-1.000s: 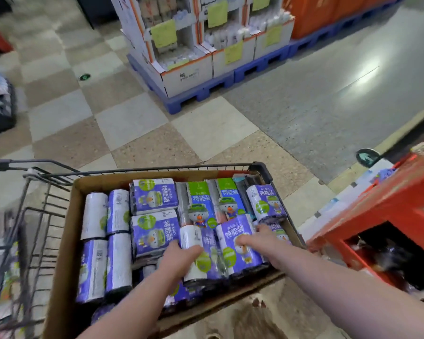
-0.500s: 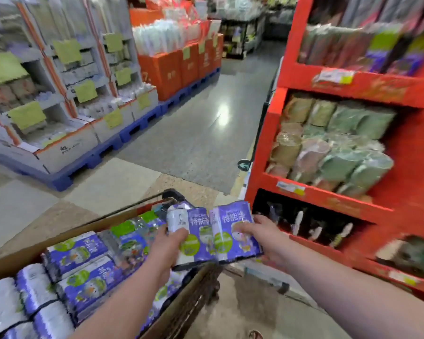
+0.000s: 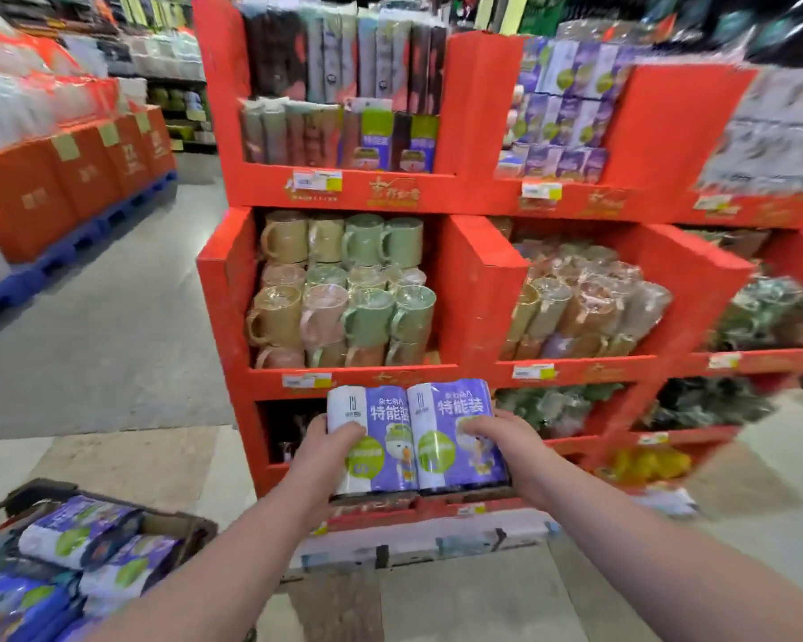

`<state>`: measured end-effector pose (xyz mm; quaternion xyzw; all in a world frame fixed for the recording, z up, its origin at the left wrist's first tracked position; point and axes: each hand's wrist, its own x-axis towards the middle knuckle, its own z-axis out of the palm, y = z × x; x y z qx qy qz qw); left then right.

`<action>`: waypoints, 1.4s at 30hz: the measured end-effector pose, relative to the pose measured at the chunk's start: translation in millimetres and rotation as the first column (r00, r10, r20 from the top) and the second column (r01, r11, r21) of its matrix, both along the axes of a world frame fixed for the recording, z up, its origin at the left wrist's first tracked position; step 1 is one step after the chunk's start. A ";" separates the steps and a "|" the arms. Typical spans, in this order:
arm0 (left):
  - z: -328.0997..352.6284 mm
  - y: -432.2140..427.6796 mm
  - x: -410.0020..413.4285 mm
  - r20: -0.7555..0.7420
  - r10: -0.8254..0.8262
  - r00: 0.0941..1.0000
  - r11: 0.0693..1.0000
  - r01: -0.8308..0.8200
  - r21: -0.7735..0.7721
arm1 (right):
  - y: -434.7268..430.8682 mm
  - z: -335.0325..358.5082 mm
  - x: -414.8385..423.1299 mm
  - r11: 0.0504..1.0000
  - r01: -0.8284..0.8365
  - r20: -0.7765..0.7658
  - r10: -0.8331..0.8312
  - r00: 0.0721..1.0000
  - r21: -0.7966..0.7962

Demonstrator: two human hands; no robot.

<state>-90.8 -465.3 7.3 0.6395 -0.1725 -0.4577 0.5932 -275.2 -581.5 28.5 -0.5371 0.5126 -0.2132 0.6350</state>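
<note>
A purple and white twin pack of rolls (image 3: 416, 437) is held up in front of a red display shelf (image 3: 471, 289). My left hand (image 3: 328, 449) grips its left side with fingers curled over the front. My right hand (image 3: 506, 444) grips its right side the same way. Both forearms reach forward from the bottom of the view. At lower left, a cardboard box (image 3: 177, 525) in a shopping cart holds several more packs of the same kind (image 3: 84, 544).
The red shelf carries wrapped mugs (image 3: 344, 289) in its middle tier, boxed goods above and dark items below. Orange boxes on blue pallets (image 3: 66, 187) line the left side of a grey aisle floor (image 3: 98, 345). Similar purple packs (image 3: 562, 108) fill the upper right shelf.
Both hands lifted the twin pack out of the cart box and carried it right and up toward the red shelf. The view swung from the cart to the shelf.
</note>
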 end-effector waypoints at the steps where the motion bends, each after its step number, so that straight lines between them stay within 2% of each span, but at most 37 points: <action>1: 0.1 -18.1 -15.0 0.001 -0.023 1.000 1.000 0.023 -0.007 | -14.2 -0.3 -20.1 1.000 0.027 0.018 -0.027 0.999 0.004; 3: -1.3 -54.1 -45.8 0.017 -0.079 0.997 0.997 0.080 -0.018 | -41.7 0.5 -59.1 0.995 0.101 0.045 -0.101 0.994 0.014; 6: 7.0 -101.4 -93.7 0.057 -0.151 0.987 0.988 0.152 -0.019 | -77.9 4.9 -110.5 0.992 0.123 0.107 -0.122 0.987 0.006; 11: 26.0 -175.5 -167.1 0.071 -0.202 0.977 0.974 0.208 -0.087 | -133.5 28.5 -185.8 0.985 0.158 0.099 -0.151 0.984 -0.070; 17: 42.9 -241.6 -217.6 0.104 -0.199 0.975 0.973 0.209 -0.099 | -190.5 52.8 -241.6 0.975 0.182 0.127 -0.166 0.978 -0.129; 25: 63.3 -319.8 -232.3 0.177 -0.217 0.960 0.962 0.241 -0.128 | -256.1 69.2 -258.3 0.964 0.222 0.154 -0.200 0.968 -0.143; 32: 85.1 -427.6 -236.4 0.169 -0.280 0.945 0.926 0.312 -0.211 | -338.2 103.3 -266.4 0.926 0.310 0.179 -0.275 0.945 -0.216; 42: 136.4 -563.0 -176.1 0.198 -0.276 0.940 0.890 0.328 -0.317 | -477.2 160.5 -210.7 0.837 0.306 0.101 -0.293 0.951 -0.454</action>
